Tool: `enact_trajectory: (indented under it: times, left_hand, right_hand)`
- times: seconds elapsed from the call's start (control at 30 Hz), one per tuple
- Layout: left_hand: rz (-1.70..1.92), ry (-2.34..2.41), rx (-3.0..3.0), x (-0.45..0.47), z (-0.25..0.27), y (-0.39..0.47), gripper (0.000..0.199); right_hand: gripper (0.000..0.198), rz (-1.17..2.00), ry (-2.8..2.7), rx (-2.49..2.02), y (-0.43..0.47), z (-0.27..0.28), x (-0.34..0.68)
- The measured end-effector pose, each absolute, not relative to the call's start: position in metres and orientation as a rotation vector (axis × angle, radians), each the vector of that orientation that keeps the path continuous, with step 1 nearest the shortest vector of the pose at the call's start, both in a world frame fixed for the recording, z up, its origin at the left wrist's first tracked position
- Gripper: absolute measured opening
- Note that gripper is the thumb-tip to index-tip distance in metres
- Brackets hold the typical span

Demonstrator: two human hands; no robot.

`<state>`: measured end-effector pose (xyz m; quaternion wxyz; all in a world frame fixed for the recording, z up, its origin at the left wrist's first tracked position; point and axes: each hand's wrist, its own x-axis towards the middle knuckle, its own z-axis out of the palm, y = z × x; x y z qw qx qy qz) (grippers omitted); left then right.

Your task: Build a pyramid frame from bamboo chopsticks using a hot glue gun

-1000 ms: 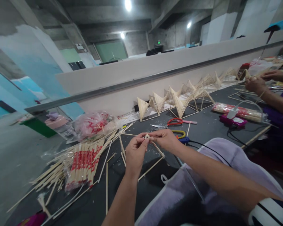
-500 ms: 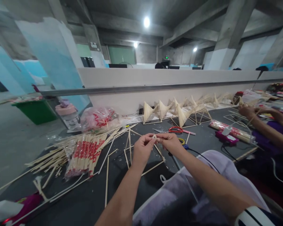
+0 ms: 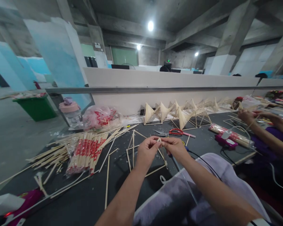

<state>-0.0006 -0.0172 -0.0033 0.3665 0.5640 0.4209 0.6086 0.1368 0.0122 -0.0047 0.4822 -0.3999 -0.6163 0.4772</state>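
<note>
My left hand (image 3: 146, 151) and my right hand (image 3: 176, 148) meet above the dark table, fingertips pinched together. Between them is a small whitish, loop-like piece (image 3: 158, 140), mostly covered by the fingers. Both hands grip it. Below and behind them stands an open frame of wooden sticks (image 3: 133, 147), partly hidden by my left hand and forearm. Red-handled scissors (image 3: 176, 131) lie just beyond my right hand. A blue-tipped tool with a black cord (image 3: 191, 152) shows beside my right wrist.
Loose sticks (image 3: 50, 158) and bagged red-printed chopsticks (image 3: 86, 153) lie left. Finished stick models (image 3: 182, 116) line the low wall. A pink-lidded bottle (image 3: 70, 113) stands at the back left. A magenta device (image 3: 225, 142) and a co-worker's hands (image 3: 247, 116) are on the right.
The camera view has shifted slightly, so my hands appear a little lower and further right. Both hands keep their pinch on the small piece. The co-worker's hands have moved slightly.
</note>
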Motion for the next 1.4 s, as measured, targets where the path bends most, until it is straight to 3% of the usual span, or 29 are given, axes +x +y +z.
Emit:
enact_trajectory:
  times: [0.43, 0.77, 1.2, 1.27, 1.4]
  left_hand:
    - [1.545, 0.973, 1.448, -0.004, -0.005, -0.016, 0.016]
    - [1.307, 0.998, 1.58, -0.023, 0.022, -0.026, 0.023]
    - [1.087, 0.917, 1.875, -0.042, 0.037, -0.049, 0.03]
    - [1.092, 0.924, 1.973, -0.043, 0.035, -0.056, 0.037]
    - [0.944, 0.957, 2.08, -0.046, 0.03, -0.067, 0.069]
  right_hand:
    - [0.03, 1.134, -1.495, -0.935, 0.008, -0.001, 0.138]
    - [0.033, 1.147, -1.501, -0.933, 0.008, 0.002, 0.137]
    - [0.029, 1.361, -1.619, -0.829, 0.023, -0.004, 0.155]
    - [0.028, 1.356, -1.656, -0.844, 0.024, -0.004, 0.158]
    - [0.032, 1.345, -1.72, -0.872, 0.026, -0.005, 0.163]
